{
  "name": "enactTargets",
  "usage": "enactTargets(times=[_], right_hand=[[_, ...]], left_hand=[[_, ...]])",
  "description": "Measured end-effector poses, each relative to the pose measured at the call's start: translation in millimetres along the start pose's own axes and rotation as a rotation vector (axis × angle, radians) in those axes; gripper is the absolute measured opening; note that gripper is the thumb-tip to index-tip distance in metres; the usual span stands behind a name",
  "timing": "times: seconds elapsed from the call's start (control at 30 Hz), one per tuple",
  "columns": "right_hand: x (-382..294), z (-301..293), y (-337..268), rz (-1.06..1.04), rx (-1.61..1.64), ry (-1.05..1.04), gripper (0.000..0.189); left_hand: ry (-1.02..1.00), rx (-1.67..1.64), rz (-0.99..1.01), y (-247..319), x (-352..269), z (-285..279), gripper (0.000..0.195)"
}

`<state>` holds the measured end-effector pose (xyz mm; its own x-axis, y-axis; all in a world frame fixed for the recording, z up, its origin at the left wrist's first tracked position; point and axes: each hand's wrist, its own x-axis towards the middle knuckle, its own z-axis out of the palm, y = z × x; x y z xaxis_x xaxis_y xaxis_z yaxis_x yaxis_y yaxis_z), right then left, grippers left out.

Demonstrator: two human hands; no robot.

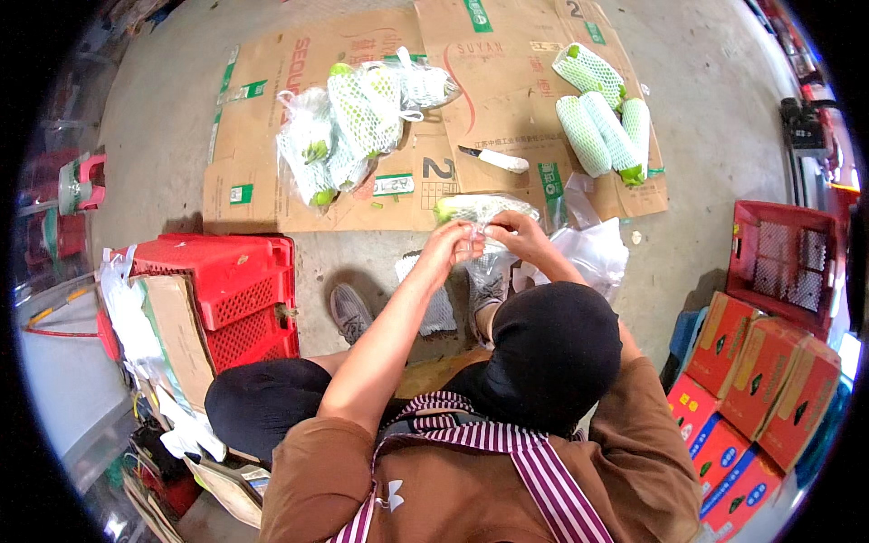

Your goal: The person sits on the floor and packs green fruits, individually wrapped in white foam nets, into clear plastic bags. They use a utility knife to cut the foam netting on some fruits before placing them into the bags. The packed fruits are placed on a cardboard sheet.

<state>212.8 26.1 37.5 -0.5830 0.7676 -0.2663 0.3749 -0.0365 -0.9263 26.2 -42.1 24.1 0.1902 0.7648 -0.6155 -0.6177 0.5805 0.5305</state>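
Observation:
My left hand (453, 244) and my right hand (519, 234) meet before me, each pinching the gathered film of a clear plastic bag (490, 258). Just beyond the fingers lies a long light-green vegetable (456, 206) in that bag, wrapped in a white foam net; the hands cover part of it. It rests at the near edge of the flattened cardboard (326, 220). A knife (494, 159) with a white handle and a dark blade lies beyond it. By my right forearm is a heap of thin white plastic bags (601, 254).
Bagged, net-wrapped vegetables (366, 122) lie far left on the cardboard, unbagged netted ones (597, 125) far right. Stacked red plastic crates (237, 285) stand at my left. Red cartons (753, 394) and another crate (781, 261) are at right. A foam net (438, 305) lies between my shoes.

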Motion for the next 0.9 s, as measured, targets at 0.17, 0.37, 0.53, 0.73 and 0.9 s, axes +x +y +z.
enactTargets(times=[0.17,0.37,0.53,0.73,0.9], right_hand=[[-9,0,23,0.071,-0.075,0.183,0.017],[-19,-11,15,0.332,0.256,0.141,0.016],[-14,-7,7,0.244,0.270,0.186,0.015],[7,7,22,0.059,0.186,0.311,0.013],[18,15,-4,0.033,0.142,0.260,0.012]], left_hand=[[0.114,0.021,0.020,-13,43,-43,0.020],[-0.002,0.509,0.156,-12,44,-31,0.028],[-0.080,0.539,0.126,-5,37,-7,0.029],[-0.175,0.533,0.011,10,27,-6,0.029],[-0.222,0.242,-0.112,20,24,-18,0.028]])
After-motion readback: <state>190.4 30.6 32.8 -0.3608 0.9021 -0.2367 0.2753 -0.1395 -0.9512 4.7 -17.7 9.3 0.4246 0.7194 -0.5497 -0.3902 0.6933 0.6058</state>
